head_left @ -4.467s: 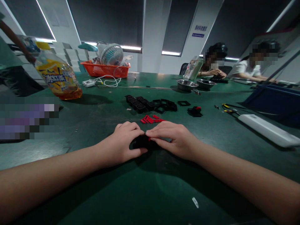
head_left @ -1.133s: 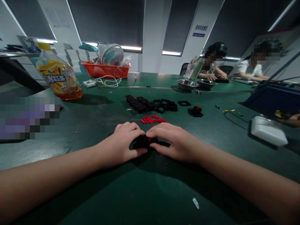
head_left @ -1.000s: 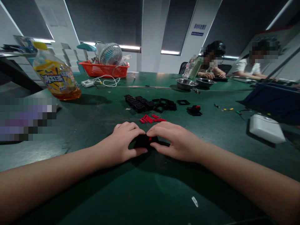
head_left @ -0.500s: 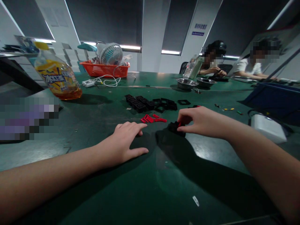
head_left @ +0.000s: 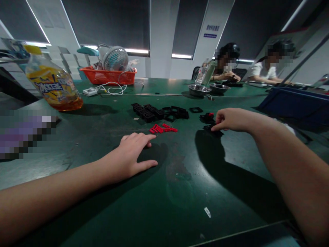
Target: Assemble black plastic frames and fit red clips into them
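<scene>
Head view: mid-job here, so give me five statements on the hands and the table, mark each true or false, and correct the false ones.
1. The right hand has its fingers on a black piece. True.
2. The left hand is pinching a red strip. False: it holds nothing, its thumb and index finger spread apart.
3. The red pieces lie nearer the left hand than the right hand. True.
4. The fan is in the orange basket. True.
5. The bottle has a red cap. False: its cap is yellow.
</scene>
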{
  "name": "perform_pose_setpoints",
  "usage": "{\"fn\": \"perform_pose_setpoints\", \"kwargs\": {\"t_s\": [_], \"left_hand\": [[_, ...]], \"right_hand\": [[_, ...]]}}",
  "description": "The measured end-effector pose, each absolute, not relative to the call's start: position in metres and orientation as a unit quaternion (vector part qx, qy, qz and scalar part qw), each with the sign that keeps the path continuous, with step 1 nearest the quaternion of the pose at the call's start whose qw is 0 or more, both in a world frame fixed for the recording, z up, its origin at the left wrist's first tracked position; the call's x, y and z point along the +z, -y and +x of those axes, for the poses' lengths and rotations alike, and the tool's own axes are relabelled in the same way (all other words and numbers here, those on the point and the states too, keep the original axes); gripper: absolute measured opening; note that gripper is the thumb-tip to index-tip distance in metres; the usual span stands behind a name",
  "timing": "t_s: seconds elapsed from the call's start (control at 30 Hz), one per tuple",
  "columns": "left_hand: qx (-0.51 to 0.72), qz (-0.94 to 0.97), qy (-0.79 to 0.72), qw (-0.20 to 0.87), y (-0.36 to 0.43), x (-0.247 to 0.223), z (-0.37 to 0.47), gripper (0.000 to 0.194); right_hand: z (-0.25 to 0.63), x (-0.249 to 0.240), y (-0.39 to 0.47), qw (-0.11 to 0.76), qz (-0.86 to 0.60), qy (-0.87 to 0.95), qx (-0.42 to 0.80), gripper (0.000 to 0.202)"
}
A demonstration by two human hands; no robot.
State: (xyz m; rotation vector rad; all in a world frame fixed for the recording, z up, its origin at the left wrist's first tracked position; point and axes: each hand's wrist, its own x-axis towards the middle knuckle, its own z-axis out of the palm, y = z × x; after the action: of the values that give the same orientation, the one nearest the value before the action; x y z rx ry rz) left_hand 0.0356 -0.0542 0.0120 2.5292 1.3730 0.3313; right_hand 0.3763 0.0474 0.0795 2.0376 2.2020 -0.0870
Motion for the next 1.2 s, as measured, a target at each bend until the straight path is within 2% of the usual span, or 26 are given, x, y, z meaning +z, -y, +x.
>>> {"fn": "perform_pose_setpoints", "kwargs": {"t_s": [0.53, 0.97, 1.2], "left_hand": [[0.098, 0.864, -0.480, 0.115, 0.055, 0.014, 0.037, 0.063], [0.098, 0.868, -0.474, 0.111, 0.056, 0.014, 0.037, 0.062], [0.101, 0.871, -0.467, 0.111, 0.055, 0.014, 0.036, 0.061]], "right_hand": [[0.399, 0.069, -0.066, 0.064, 0.706, -0.705, -0.026, 0.013], [0.398, 0.064, -0.069, 0.049, 0.710, -0.702, 0.006, 0.016], [0.389, 0.068, -0.058, -0.004, 0.752, -0.657, 0.052, 0.045]]}}
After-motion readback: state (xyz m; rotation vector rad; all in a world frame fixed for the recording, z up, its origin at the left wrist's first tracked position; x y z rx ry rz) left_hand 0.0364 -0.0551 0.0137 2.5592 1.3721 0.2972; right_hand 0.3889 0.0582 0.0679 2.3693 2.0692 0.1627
